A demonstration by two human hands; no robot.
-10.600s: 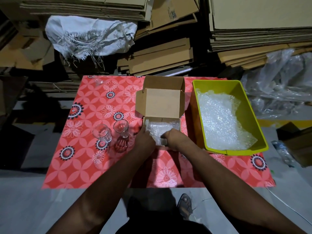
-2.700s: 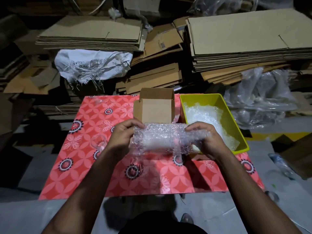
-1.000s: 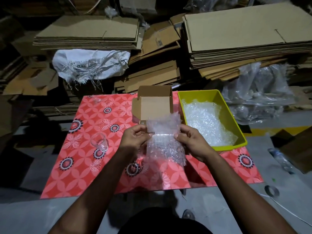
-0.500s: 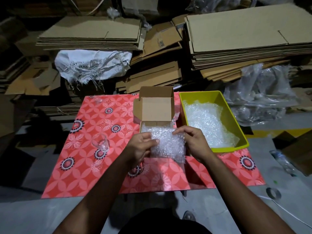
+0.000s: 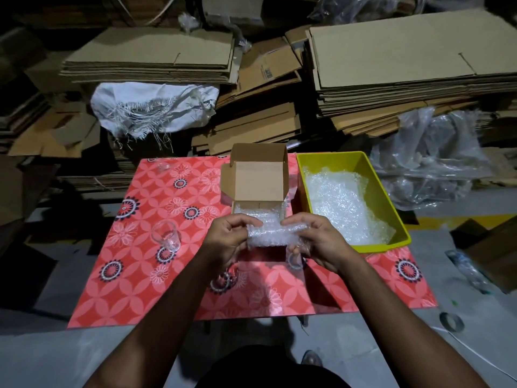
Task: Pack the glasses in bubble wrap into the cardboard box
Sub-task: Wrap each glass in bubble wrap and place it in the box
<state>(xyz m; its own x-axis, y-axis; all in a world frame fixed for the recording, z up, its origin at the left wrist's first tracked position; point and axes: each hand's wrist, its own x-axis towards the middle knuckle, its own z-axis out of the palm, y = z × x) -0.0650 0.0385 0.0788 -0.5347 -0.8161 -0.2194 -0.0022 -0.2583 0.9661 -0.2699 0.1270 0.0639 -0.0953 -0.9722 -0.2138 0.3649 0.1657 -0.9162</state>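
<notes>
Currently the bundle (image 5: 272, 235), a glass rolled in bubble wrap, is held crosswise above the surface (image 5: 140, 264), just in front of the open cardboard box (image 5: 258, 186). The left hand (image 5: 228, 240) pinches its left end with curled fingers and thumb; the right hand (image 5: 319, 239) grips the right end the same way, and a bare part of the glass appears to show below that hand. Treat the bundle as light but fragile: the wrap is soft, springy and slick, so it can unroll or let the glass slide out of an open end. Judged from this view, the safest hold is at both ends with the loose wrap folded under the fingers, with only moderate squeeze on the middle. The box already contains a layer of bubble wrap (image 5: 251, 214) at the bottom, and its lid stands upright at the back. A second, unwrapped glass (image 5: 166, 236) stands on the surface well to the left of the hands; it is hard, smooth and breakable, and should be taken around the body, not by the rim. To the right of the box, a yellow bin (image 5: 375, 191) holds more sheets of wrap. Flattened cardboard stacks (image 5: 391, 68) lie behind the surface.
</notes>
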